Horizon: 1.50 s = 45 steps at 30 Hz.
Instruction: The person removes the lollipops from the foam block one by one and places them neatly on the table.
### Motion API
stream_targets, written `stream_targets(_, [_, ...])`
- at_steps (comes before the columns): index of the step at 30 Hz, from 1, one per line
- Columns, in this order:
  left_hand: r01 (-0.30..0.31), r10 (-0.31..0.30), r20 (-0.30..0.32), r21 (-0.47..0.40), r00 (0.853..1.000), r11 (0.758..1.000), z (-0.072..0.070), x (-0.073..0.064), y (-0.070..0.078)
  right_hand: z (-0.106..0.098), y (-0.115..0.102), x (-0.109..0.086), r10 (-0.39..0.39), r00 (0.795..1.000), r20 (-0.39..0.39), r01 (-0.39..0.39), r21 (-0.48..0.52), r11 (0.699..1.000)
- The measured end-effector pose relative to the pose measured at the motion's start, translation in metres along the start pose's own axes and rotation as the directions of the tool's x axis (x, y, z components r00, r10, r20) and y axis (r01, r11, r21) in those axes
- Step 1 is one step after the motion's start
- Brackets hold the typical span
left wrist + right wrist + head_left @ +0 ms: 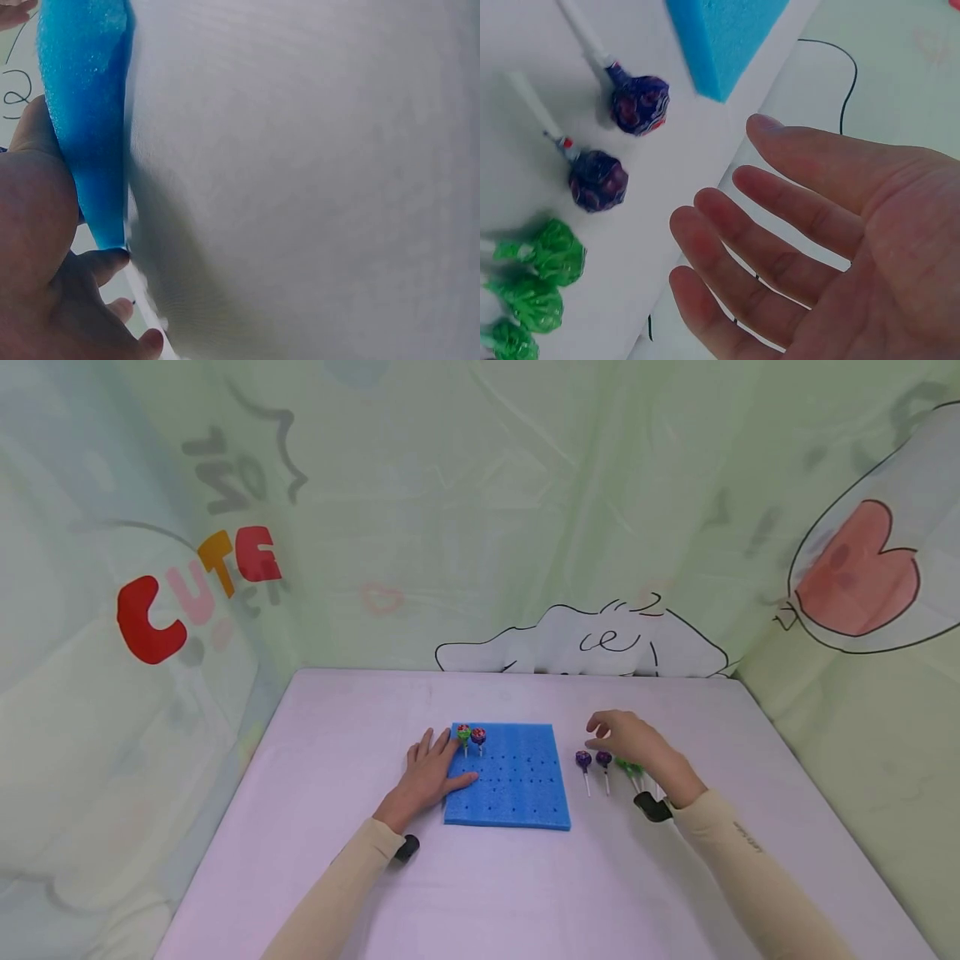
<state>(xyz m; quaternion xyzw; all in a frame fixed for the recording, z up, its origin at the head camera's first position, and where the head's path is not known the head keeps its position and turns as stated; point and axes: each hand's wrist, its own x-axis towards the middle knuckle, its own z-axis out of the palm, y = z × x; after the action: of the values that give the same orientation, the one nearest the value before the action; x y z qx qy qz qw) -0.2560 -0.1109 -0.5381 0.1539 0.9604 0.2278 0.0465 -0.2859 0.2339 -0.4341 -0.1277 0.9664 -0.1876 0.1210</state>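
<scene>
A blue foam board (517, 802) with rows of small holes lies on the table. At its far left corner a green-wrapped lollipop (463, 733) and a purple one (479, 737) stand upright by their sticks. My left hand (426, 781) rests at the board's left edge, thumb on top, other fingers spread. To the right of the board lie two purple lollipops (640, 105) and several green lollipops (559, 253), sticks toward me. Above them hovers my right hand (802, 247), fingers loosely bent, holding nothing. In the head view it partly hides the green ones.
The pale table (480, 893) is enclosed by printed curtains (450, 527) at the back and sides. Each wrist carries a black camera strap, such as the dark device (652, 807) on the right, above the table near the green lollipops.
</scene>
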Motion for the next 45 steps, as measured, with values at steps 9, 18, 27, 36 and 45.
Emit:
stream_targets(9, [-0.001, 0.002, 0.004, -0.003, 1.000, 1.000, 0.002, 0.001, -0.002, 0.012, -0.015, 0.005, -0.019, 1.000, -0.001, 0.019, 0.011, 1.000])
stream_targets(18, [-0.003, 0.003, -0.002, -0.002, 1.000, 1.000, 0.003, 0.002, -0.003, 0.026, -0.025, 0.013, -0.083, 0.994, -0.065, 0.084, 0.003, 0.996])
stream_targets(27, [-0.003, 0.003, 0.002, -0.003, 1.000, 1.000, 0.003, 0.001, -0.002, 0.039, -0.038, 0.018, -0.094, 0.989, -0.110, 0.096, 0.012, 0.995])
stream_targets(36, [0.007, -0.007, 0.006, 0.009, 1.000, 1.000, 0.002, 0.002, -0.002, 0.052, -0.058, 0.025, -0.125, 0.981, -0.147, 0.134, 0.058, 0.989])
stream_targets(45, [0.012, -0.012, 0.007, 0.012, 1.000, 1.000, 0.002, 0.002, -0.002, 0.063, -0.079, 0.028, -0.158, 0.966, -0.202, 0.171, 0.046, 0.984])
